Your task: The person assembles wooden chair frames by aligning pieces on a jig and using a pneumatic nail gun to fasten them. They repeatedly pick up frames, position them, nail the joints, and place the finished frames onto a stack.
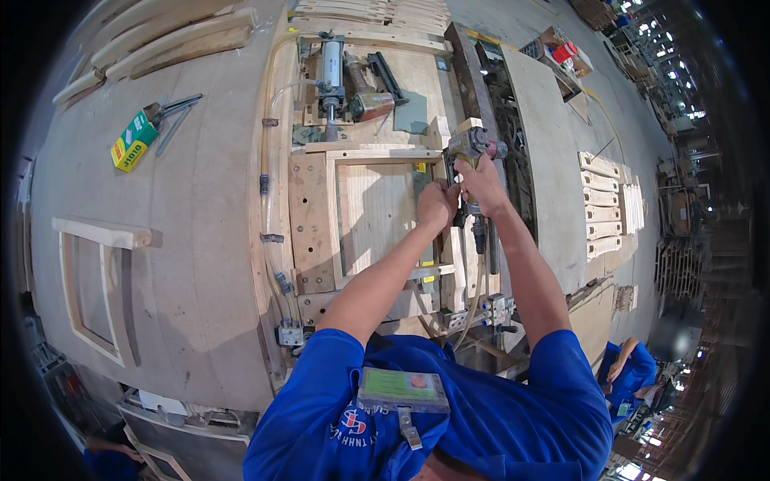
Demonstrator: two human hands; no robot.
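Note:
My right hand [483, 186] is wrapped round the handle of an air nail gun [472, 144], its hose hanging down toward me. Close against the gun's dark magazine is my left hand [436, 205], fingers closed; what they pinch is hidden. Both hands are over the right side of a pale wooden frame [332, 204], which lies in a wooden jig [309, 232]. Beyond the frame, an air cylinder [330, 68] is mounted on the jig, and a second nail gun [370, 104] lies beside it.
On the left board sit a green and yellow box [134, 140], metal strips [178, 120] and an assembled wooden frame [104, 232]. Curved wooden parts [168, 44] are stacked far left, with shaped slats [601, 207] at right. Another person [630, 370] in blue stands at lower right.

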